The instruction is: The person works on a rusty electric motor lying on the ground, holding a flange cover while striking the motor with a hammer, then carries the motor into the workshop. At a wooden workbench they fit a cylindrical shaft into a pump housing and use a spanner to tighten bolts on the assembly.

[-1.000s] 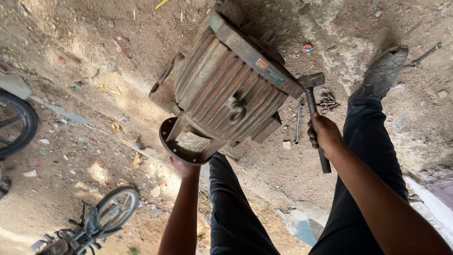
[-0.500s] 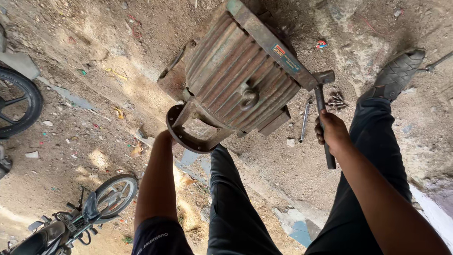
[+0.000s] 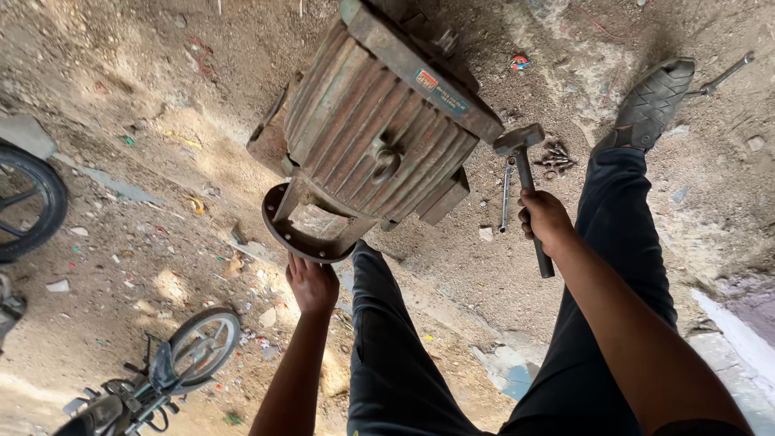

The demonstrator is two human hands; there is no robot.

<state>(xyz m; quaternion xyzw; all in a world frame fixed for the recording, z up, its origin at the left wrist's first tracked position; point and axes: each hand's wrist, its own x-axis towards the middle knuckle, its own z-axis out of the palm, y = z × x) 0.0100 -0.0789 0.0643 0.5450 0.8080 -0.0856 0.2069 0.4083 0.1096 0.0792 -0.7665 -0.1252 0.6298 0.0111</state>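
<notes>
A big rusty electric motor (image 3: pixel 379 137) with a ribbed casing lies on the dirt ground between my legs. Its round end flange (image 3: pixel 303 234) faces me. My left hand (image 3: pixel 311 284) grips the lower rim of that flange. My right hand (image 3: pixel 545 220) is shut on the handle of a hammer (image 3: pixel 525 173), whose head sits just to the right of the motor body, close to its casing.
A wrench (image 3: pixel 504 194) and a small pile of bolts (image 3: pixel 553 157) lie on the ground by the hammer. Another wrench (image 3: pixel 722 74) lies beyond my shoe (image 3: pixel 650 101). A motorcycle (image 3: pixel 149 379) stands at lower left, a wheel (image 3: pixel 28 202) at far left.
My left hand has slid down to the flange's lower rim. The hammer stays beside the motor, my right hand still on its handle. The view has shifted slightly.
</notes>
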